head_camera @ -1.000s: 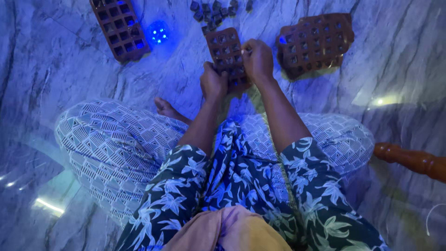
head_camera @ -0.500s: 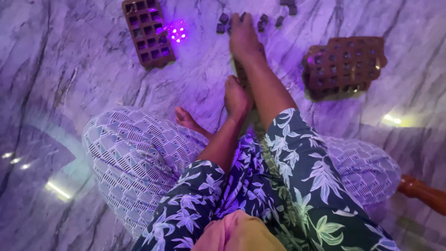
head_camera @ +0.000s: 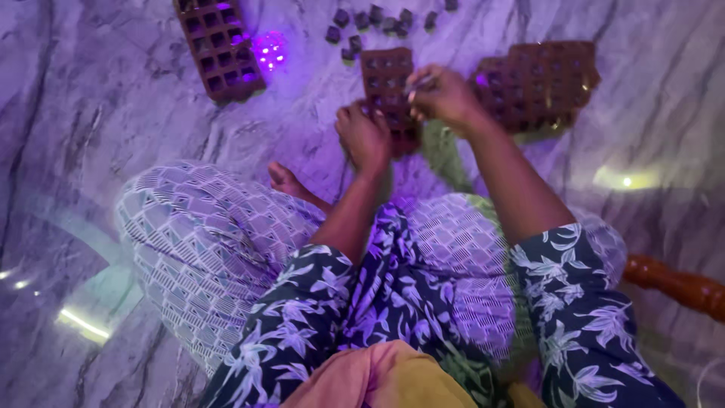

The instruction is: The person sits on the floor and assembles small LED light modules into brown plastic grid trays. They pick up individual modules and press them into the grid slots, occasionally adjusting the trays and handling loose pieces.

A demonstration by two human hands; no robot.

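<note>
I sit cross-legged on a marble floor. A brown grid tray (head_camera: 387, 79) with small square cells lies in front of my knees. My left hand (head_camera: 364, 136) grips its near end. My right hand (head_camera: 444, 97) hovers at the tray's right edge, fingers pinched on a small pale thin piece (head_camera: 420, 81); what it is I cannot make out. Several small dark cubes (head_camera: 371, 21) lie scattered on the floor just beyond the tray.
Another brown grid tray (head_camera: 219, 47) lies at the far left beside a glowing purple light spot (head_camera: 269, 50). A stack of similar trays (head_camera: 542, 81) sits at the right. A turned wooden furniture leg (head_camera: 680, 284) enters from the right edge. A bare foot (head_camera: 287, 181) shows near my left knee.
My right hand, stretched out to the dark cubes half a second ago, has drawn back to the tray's right edge. My left hand stays on the tray. The light has gone from blue to purple.
</note>
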